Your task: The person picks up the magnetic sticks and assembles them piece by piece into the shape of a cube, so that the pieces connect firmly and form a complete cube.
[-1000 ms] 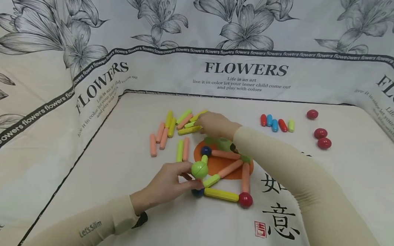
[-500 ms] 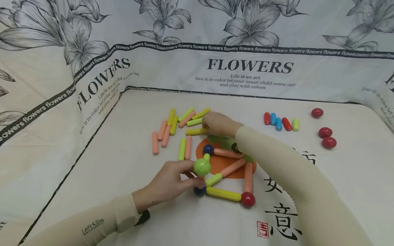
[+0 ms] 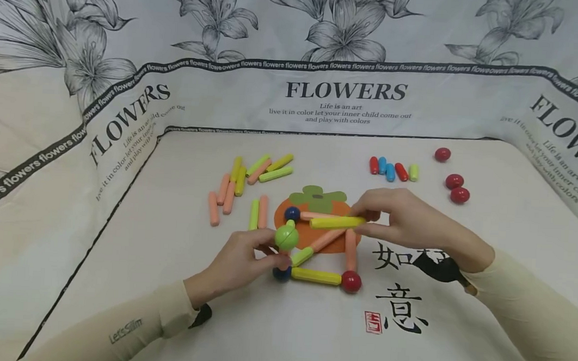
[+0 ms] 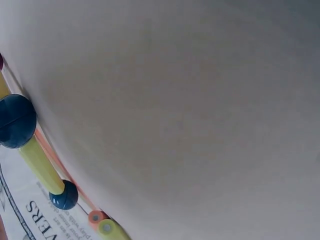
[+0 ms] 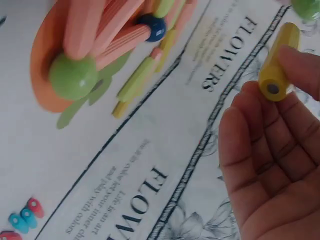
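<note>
My left hand (image 3: 243,260) grips a magnetic stick-and-ball frame just beneath its raised green ball (image 3: 287,236); the fingers partly hide what they pinch. Blue balls (image 3: 292,213), a red ball (image 3: 351,281), pink sticks (image 3: 351,250) and a yellow stick (image 3: 316,276) make up the frame's base. Between thumb and fingers, my right hand (image 3: 404,219) pinches a loose yellow magnetic stick (image 3: 337,222), held roughly level above the frame. Its round end with a grey disc shows in the right wrist view. Another green ball (image 5: 74,76) joins several pink sticks there.
Loose pink sticks (image 3: 223,189), yellow and light-green sticks (image 3: 276,173) lie at the back left. Short red, blue and green rods (image 3: 391,172) lie back right, beside red balls (image 3: 454,182). A printed cloth (image 3: 330,324) covers the table, with a persimmon picture (image 3: 283,204) under the frame.
My right hand has lifted a yellow stick from the pile at the back and brought it right and nearer, over the frame. The left hand keeps its hold by the green ball.
</note>
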